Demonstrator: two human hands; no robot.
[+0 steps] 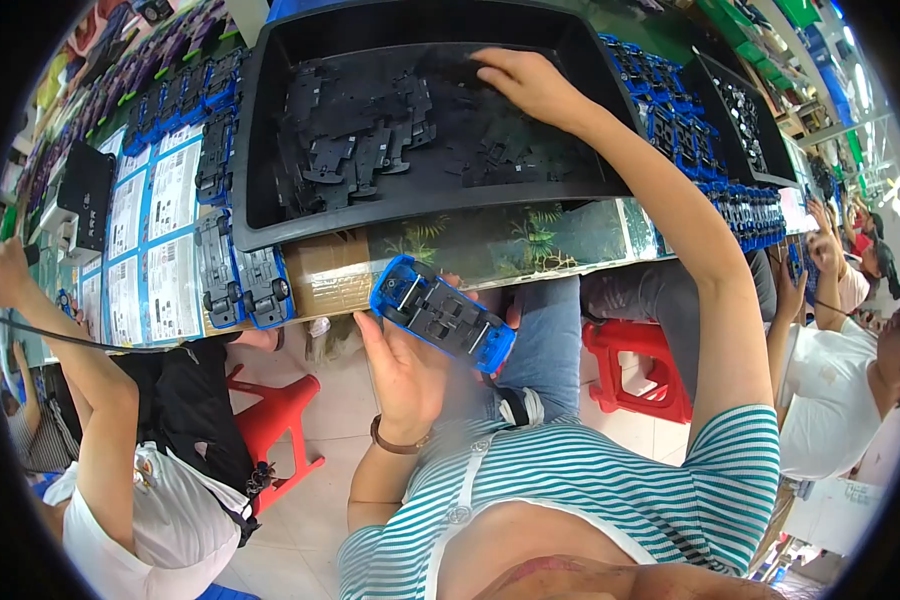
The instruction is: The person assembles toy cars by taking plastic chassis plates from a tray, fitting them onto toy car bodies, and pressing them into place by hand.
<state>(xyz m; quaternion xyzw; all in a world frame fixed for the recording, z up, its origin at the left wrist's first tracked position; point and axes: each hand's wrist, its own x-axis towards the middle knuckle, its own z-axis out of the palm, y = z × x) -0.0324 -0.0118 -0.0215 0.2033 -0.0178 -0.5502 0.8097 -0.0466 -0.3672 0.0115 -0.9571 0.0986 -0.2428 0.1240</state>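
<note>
My left hand [407,375] holds a blue toy car [440,318] in front of the table edge. The car lies upside down on the palm and fingers, its dark underside and wheels facing up. Over the far right part of a large black tray [440,218], my right hand [535,85] reaches in with its fingers bent together. Dark material blurs into the tray at the fingertips, so what they pinch cannot be made out. Flat black plastic chassis plates [370,150] lie scattered in the tray, mostly on its left side.
Upturned blue toy cars [245,275] line the table left of the tray, beside printed sheets [155,220]. More blue cars [685,140] stand in rows at the right, next to a black bin [745,120]. People sit close on both sides; red stools [640,365] stand below.
</note>
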